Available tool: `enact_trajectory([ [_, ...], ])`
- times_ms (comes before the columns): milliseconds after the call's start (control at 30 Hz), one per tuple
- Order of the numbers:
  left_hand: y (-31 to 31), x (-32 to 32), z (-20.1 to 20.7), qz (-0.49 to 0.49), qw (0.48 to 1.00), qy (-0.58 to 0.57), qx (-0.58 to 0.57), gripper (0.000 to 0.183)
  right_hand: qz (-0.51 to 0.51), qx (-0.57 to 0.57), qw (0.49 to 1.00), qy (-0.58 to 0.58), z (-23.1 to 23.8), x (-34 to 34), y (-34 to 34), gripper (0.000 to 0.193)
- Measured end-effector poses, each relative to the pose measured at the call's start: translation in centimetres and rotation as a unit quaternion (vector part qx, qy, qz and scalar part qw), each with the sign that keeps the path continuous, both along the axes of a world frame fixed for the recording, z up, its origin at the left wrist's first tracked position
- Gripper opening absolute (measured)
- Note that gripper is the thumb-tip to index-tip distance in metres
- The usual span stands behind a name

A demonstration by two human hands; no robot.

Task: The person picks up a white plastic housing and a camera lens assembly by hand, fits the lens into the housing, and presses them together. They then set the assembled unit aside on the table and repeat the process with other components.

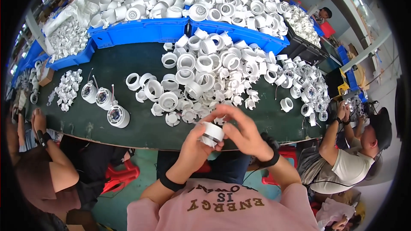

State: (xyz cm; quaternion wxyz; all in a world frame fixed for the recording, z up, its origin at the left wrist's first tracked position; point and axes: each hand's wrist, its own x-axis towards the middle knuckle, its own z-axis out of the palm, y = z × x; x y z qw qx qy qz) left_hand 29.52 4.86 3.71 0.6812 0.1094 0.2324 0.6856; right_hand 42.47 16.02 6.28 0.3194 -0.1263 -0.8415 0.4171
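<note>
Near the table's front edge, I hold a white round plastic housing [212,131] with a dark band around its lower part. My left hand [193,143] grips it from the left, thumb against its side. From the right, my right hand [246,136] curves over it, index finger arched across the top and thumb by its side. Part of its top is hidden under those fingers. Just beyond my hands lie small white clip-like plastic pieces [189,114] and a heap of white plastic rings [185,76]. Left of them, three white round units [117,116] with dark centres and wires stand upright.
Blue bins [139,33] heaped with white parts line the back of the dark green table [94,130]. A pile of small white pieces [68,87] lies left, and wired round units [310,90] lie right. Co-workers sit on both sides, near red stools [121,175].
</note>
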Motion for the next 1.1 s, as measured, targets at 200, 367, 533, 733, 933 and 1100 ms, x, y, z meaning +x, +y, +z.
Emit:
enact_trajectory([
  [200,-1.4,-1.2,-1.1,0.022,0.987,0.161,0.007,0.029,-0.233,-0.166,0.954,-0.095,2.4,-9.9,12.4,0.043],
  [367,-2.0,-0.7,1.0,0.036,0.955,0.293,0.039,0.03,-0.176,-0.287,0.914,-0.226,1.5,-12.4,19.0,0.028],
  [533,-3.2,-2.1,1.1,0.062,0.937,0.343,0.004,0.038,-0.042,-0.233,0.972,-0.014,3.8,-8.1,11.1,0.02],
  [733,-1.0,-2.4,1.5,0.098,0.944,0.313,-0.025,0.035,0.022,0.214,0.958,-0.187,4.9,-0.2,1.3,0.049],
  [933,0.6,0.0,1.1,0.135,0.857,0.498,0.017,0.038,0.009,0.047,0.993,-0.104,3.0,2.1,-1.5,0.063],
  [1100,0.2,0.5,1.8,0.108,0.867,0.486,0.013,0.047,-0.006,-0.048,0.999,0.017,0.9,3.6,-2.5,0.054],
])
